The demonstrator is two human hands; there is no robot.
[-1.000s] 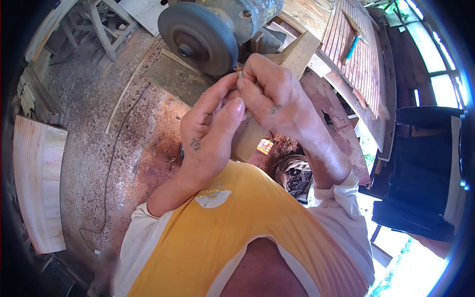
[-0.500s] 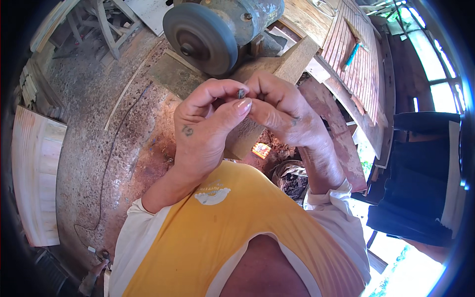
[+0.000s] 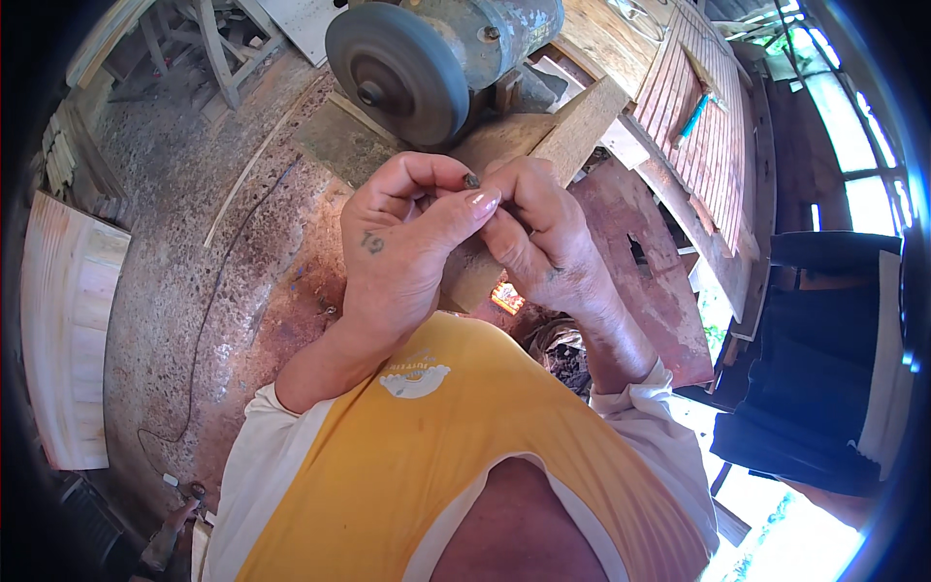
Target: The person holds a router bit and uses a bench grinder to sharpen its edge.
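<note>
Between the thumb and forefinger of my left hand sits a small dark piece, too small to name. My right hand is closed in a pinch right beside it, its fingertips touching the left thumb tip. Whether the right fingers also hold the piece is hidden. Just beyond my hands stands a bench grinder with a large grey wheel, its face blurred as if spinning, joined to a worn blue-grey motor housing.
A wooden beam runs beside the grinder. On the slatted wooden panel at right lies a turquoise-handled tool. Pale boards stand at left, and a cable crosses the floor. A person in dark clothing is at far right.
The small dark piece has tipped slightly between my fingers. My right hand has shifted a little left and its fingers have curled. The view has moved slightly.
</note>
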